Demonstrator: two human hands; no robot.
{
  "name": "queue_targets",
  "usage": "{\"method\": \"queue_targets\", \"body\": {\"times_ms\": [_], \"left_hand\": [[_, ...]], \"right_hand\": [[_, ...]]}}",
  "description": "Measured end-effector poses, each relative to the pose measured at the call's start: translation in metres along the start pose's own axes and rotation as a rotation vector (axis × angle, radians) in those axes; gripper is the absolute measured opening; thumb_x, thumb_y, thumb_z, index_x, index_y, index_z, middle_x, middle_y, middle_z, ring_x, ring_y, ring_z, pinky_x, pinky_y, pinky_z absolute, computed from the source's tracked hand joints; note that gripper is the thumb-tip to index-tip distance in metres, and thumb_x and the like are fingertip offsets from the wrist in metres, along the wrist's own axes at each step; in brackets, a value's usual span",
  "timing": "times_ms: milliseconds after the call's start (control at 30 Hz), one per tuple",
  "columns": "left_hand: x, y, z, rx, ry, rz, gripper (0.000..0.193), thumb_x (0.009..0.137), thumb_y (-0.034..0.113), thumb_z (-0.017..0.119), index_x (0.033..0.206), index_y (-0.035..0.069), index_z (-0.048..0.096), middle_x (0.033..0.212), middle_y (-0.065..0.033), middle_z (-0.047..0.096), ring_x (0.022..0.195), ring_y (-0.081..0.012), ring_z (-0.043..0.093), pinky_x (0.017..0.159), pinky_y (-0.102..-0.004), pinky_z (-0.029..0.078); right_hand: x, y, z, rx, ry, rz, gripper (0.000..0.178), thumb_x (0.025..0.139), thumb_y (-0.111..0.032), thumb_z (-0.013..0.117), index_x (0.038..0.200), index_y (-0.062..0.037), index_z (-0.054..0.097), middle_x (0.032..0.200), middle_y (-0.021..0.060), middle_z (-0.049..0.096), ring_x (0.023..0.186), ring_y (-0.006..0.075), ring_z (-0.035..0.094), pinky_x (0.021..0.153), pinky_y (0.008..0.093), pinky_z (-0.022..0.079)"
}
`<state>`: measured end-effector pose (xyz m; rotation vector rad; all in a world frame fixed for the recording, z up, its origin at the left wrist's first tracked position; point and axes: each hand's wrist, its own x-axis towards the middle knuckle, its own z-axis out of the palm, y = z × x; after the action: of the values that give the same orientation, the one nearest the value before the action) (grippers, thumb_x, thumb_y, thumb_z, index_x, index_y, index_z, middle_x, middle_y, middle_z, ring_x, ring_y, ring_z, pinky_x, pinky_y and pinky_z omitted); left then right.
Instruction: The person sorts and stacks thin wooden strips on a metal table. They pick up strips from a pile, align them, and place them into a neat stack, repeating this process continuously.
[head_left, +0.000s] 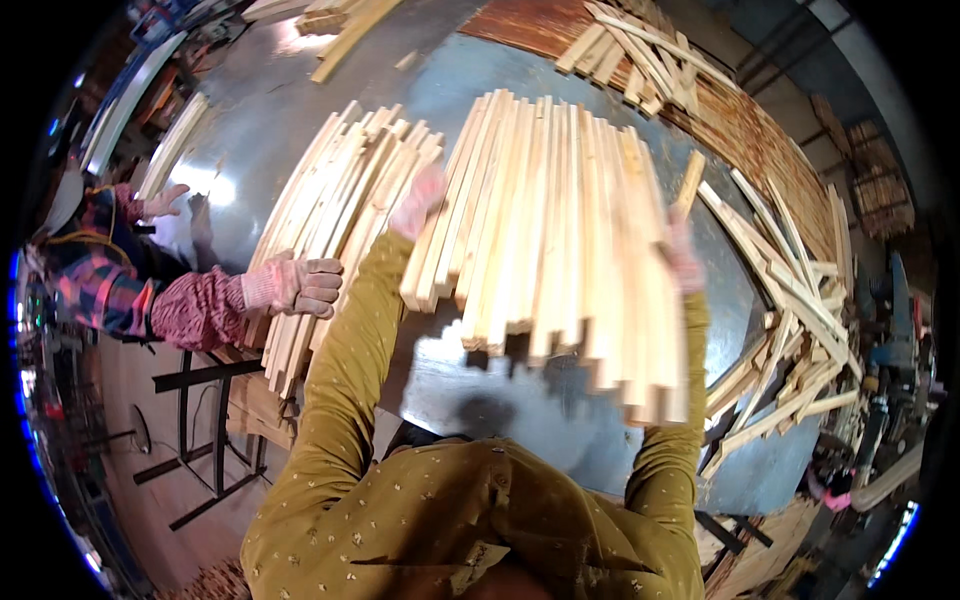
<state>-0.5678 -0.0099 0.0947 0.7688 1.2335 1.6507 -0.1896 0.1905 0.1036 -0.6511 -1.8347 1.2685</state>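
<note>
Over metal tabletop (440, 75), toward near edge: loose bundle of square-sawn wooden strips (550, 220). Could splay or shed middle strips, given apparent side pressure alone and no visible tie. Points toward far edge, long axis running near-to-far, near ends stepped, furthest out at right. Left hand (420, 203), right hand (682, 250): flanking bundle, one per side; right blurred, cannot tell finger closure on either.

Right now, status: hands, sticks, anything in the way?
Left hand, right hand: at opposite sides of wooden sticks. Co-worker's hand at neighbouring bundle, close left.
</note>
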Motion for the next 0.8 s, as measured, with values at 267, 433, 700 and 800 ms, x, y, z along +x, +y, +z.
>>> {"method": "queue_targets", "body": {"times_ms": [267,433,700,800], "left_hand": [[-0.079,-0.102,-0.008,0.536,0.043,-0.396,0.103,0.085,0.012,0.074,0.158,0.009,0.003,0.154,-0.0136,0.037,0.138,-0.0215,0.039,0.108,-0.0314,0.037],[-0.139,-0.117,-0.016,-0.012,0.031,-0.307,0.097,0.087,0.018,0.073,0.158,0.009,0.008,0.153,-0.011,0.037,0.137,-0.0237,0.041,0.109,-0.0306,0.036],[-0.17,-0.005,-0.029,1.253,0.038,-0.76,0.063,0.093,0.053,0.053,0.133,0.004,0.056,0.138,-0.0212,0.054,0.128,-0.038,0.05,0.106,-0.0427,0.042],[-0.149,0.043,-0.054,1.343,0.153,-0.463,0.053,0.093,0.042,0.053,0.128,0.002,0.058,0.131,-0.0207,0.058,0.121,-0.0389,0.055,0.101,-0.0444,0.045]], "right_hand": [[-0.127,0.088,0.043,0.451,0.094,0.801,0.095,0.082,0.009,0.067,0.158,-0.0123,0.014,0.145,0.0147,0.047,0.129,0.0232,0.051,0.103,0.0302,0.046],[-0.183,0.108,0.044,0.219,-0.019,0.709,0.097,0.082,-0.008,0.075,0.158,-0.01,0.014,0.15,0.0149,0.042,0.135,0.0258,0.042,0.113,0.0352,0.033],[-0.196,0.011,0.112,0.053,0.044,0.819,0.088,0.089,-0.022,0.067,0.157,-0.0076,0.014,0.149,0.0226,0.041,0.135,0.034,0.045,0.108,0.0414,0.04],[-0.175,-0.014,0.11,-0.687,-0.253,0.859,0.08,0.091,-0.04,0.061,0.154,-0.0061,0.025,0.142,0.0275,0.046,0.127,0.0418,0.049,0.104,0.0458,0.042]]}}
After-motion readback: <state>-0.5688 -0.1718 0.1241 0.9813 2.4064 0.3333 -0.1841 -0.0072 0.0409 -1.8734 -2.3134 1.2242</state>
